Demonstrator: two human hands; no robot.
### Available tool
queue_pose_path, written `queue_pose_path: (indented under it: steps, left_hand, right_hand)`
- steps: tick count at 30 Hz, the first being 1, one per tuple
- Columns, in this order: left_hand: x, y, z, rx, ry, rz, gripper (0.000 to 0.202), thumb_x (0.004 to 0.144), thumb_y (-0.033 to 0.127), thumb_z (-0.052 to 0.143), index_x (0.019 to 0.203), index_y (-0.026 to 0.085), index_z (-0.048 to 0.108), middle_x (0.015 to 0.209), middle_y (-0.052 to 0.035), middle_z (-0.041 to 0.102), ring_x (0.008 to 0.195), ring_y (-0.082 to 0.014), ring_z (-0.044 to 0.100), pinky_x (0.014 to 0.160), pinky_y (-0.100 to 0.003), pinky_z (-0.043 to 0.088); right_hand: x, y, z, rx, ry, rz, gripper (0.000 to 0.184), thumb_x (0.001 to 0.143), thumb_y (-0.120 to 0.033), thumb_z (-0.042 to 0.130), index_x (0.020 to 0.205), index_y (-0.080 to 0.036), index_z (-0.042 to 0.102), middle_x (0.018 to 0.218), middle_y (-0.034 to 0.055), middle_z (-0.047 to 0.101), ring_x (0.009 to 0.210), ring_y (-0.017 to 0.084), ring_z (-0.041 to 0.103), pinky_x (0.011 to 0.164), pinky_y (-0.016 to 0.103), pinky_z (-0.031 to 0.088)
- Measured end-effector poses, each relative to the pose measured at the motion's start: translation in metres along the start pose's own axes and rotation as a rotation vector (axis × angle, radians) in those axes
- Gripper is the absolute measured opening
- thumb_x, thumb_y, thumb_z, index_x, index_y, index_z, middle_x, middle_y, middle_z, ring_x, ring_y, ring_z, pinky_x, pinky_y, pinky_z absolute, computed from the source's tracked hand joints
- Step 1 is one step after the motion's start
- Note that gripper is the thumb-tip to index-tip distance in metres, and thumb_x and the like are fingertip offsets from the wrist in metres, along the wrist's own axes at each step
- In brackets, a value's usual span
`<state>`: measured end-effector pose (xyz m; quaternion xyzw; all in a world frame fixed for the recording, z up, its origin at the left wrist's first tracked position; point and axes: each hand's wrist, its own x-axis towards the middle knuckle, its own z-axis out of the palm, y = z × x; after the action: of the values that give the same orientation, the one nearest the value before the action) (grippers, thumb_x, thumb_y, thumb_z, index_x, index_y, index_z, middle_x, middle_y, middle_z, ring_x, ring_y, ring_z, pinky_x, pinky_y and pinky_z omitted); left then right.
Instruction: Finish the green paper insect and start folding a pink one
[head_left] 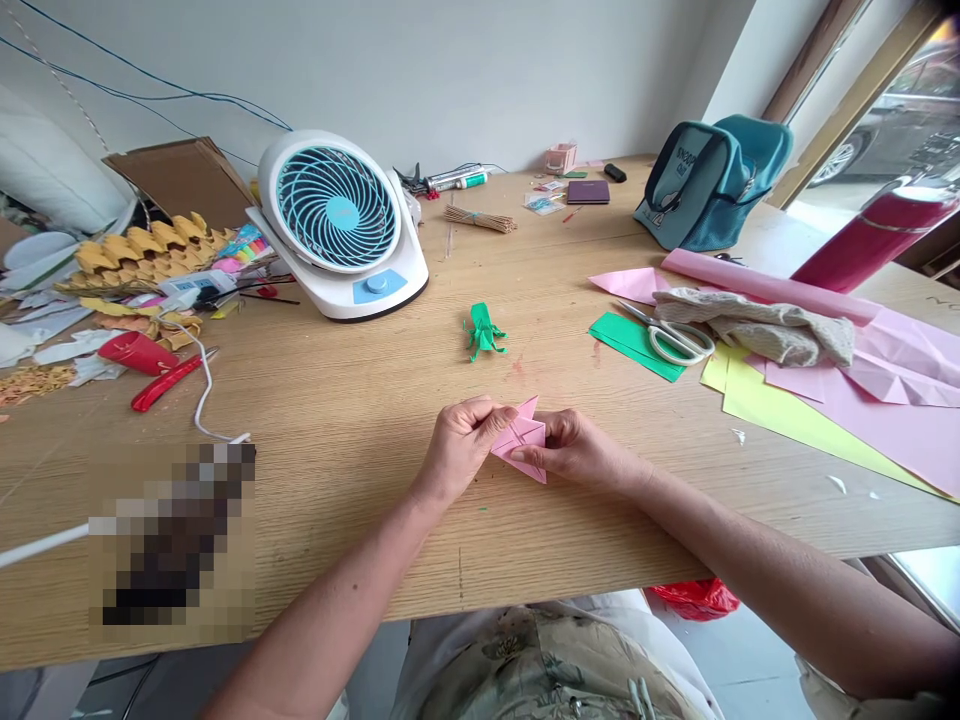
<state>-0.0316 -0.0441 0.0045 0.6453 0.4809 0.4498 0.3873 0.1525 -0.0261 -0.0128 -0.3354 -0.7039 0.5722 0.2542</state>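
Note:
A small folded piece of pink paper (529,434) with pointed corners is held between both hands, just over the table. My left hand (466,440) pinches its left edge, the thumb lying on top. From the other side my right hand (577,447) grips it, with the thumb across the lower part and the fingers behind. Parts of the paper are hidden by the fingers. Beyond the hands stands a green folded-paper figure (484,330) with thin legs, touched by neither hand.
On the wooden table (360,400) a white fan (341,225) stands at the back left. Scissors (679,340) lie on green paper (634,345) to the right, beside a grey glove (765,322) and pink and yellow sheets (802,425). A blue bag (709,190) and a red bottle (874,235) are farther right.

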Motion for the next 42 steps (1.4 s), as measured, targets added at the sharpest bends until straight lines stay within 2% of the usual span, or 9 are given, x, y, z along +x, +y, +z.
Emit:
queue_pose_path:
  steps: [4, 10, 13, 16, 23, 27, 35, 38, 42]
  left_hand:
    - [0.000, 0.002, 0.000, 0.091, 0.043, 0.058, 0.055, 0.091, 0.059, 0.056, 0.056, 0.017, 0.052, 0.058, 0.0029, 0.038, 0.058, -0.0107, 0.035, 0.057, -0.025, 0.030]
    - [0.001, -0.003, -0.001, 0.049, -0.068, -0.013, 0.042, 0.089, 0.049, 0.061, 0.062, 0.016, 0.059, 0.063, 0.0012, 0.050, 0.063, -0.0115, 0.044, 0.061, -0.023, 0.035]
    - [0.002, -0.006, -0.002, 0.029, -0.026, -0.060, 0.030, 0.088, 0.041, 0.063, 0.074, 0.015, 0.067, 0.069, 0.0010, 0.057, 0.066, -0.0115, 0.047, 0.063, -0.022, 0.038]
    - [0.003, -0.008, -0.003, 0.030, -0.004, -0.081, 0.028, 0.087, 0.040, 0.063, 0.076, 0.014, 0.067, 0.068, 0.0021, 0.056, 0.064, -0.0103, 0.045, 0.062, -0.021, 0.036]
    - [0.003, -0.009, -0.001, -0.017, -0.029, -0.120, 0.028, 0.086, 0.039, 0.062, 0.072, 0.015, 0.063, 0.063, 0.0043, 0.050, 0.059, -0.0085, 0.041, 0.058, -0.021, 0.034]
    - [0.003, -0.010, -0.002, -0.030, 0.001, -0.172, 0.030, 0.085, 0.041, 0.062, 0.069, 0.016, 0.058, 0.057, 0.0065, 0.041, 0.054, -0.0077, 0.034, 0.054, -0.021, 0.030]
    - [0.007, -0.018, -0.006, 0.001, 0.027, -0.124, 0.031, 0.088, 0.039, 0.060, 0.069, 0.015, 0.059, 0.065, 0.0036, 0.046, 0.062, -0.0079, 0.040, 0.057, -0.019, 0.034]
    - [0.006, -0.018, -0.005, -0.091, 0.004, -0.188, 0.024, 0.088, 0.039, 0.059, 0.093, 0.016, 0.064, 0.074, 0.0010, 0.058, 0.063, -0.0094, 0.048, 0.053, -0.018, 0.040]
    - [0.005, -0.014, -0.002, -0.180, -0.028, -0.188, 0.048, 0.085, 0.025, 0.060, 0.132, 0.023, 0.052, 0.101, -0.0046, 0.068, 0.064, -0.0100, 0.057, 0.052, -0.019, 0.048]
  right_hand:
    - [0.001, 0.003, 0.000, 0.021, 0.017, 0.019, 0.055, 0.076, -0.064, 0.069, 0.059, -0.017, 0.047, 0.057, -0.0052, 0.036, 0.054, 0.007, 0.029, 0.049, 0.023, 0.022]
    - [0.003, 0.007, -0.004, 0.034, 0.111, 0.041, 0.054, 0.078, -0.062, 0.067, 0.058, -0.016, 0.048, 0.059, -0.0046, 0.036, 0.055, 0.007, 0.030, 0.050, 0.023, 0.021]
    - [0.002, 0.005, -0.007, 0.044, 0.164, -0.018, 0.041, 0.081, -0.054, 0.069, 0.085, -0.014, 0.061, 0.067, -0.0037, 0.047, 0.056, 0.008, 0.037, 0.051, 0.023, 0.027]
    - [-0.003, -0.001, -0.009, 0.002, 0.291, -0.087, 0.054, 0.080, -0.042, 0.074, 0.124, -0.019, 0.051, 0.085, -0.0016, 0.056, 0.057, 0.008, 0.044, 0.051, 0.022, 0.034]
    - [-0.006, -0.004, 0.000, -0.220, 0.357, -0.150, 0.076, 0.079, -0.022, 0.068, 0.146, -0.024, 0.033, 0.107, 0.0041, 0.055, 0.068, 0.010, 0.057, 0.059, 0.025, 0.047]
    - [-0.006, -0.001, 0.001, -0.190, 0.339, -0.176, 0.074, 0.081, -0.015, 0.059, 0.149, -0.027, 0.030, 0.109, 0.0040, 0.053, 0.068, 0.008, 0.058, 0.057, 0.023, 0.046]
    - [-0.005, 0.000, -0.005, -0.074, 0.237, -0.156, 0.044, 0.086, -0.012, 0.053, 0.129, -0.022, 0.053, 0.086, -0.0006, 0.054, 0.071, 0.012, 0.054, 0.063, 0.025, 0.044]
    - [-0.003, 0.002, -0.006, 0.041, 0.159, -0.163, 0.042, 0.086, -0.012, 0.054, 0.127, -0.021, 0.054, 0.089, 0.0009, 0.058, 0.074, 0.013, 0.055, 0.066, 0.026, 0.045]
    - [-0.003, -0.002, -0.010, 0.168, 0.089, -0.142, 0.041, 0.087, -0.017, 0.058, 0.128, -0.018, 0.053, 0.103, 0.0060, 0.063, 0.090, 0.016, 0.061, 0.078, 0.030, 0.050]
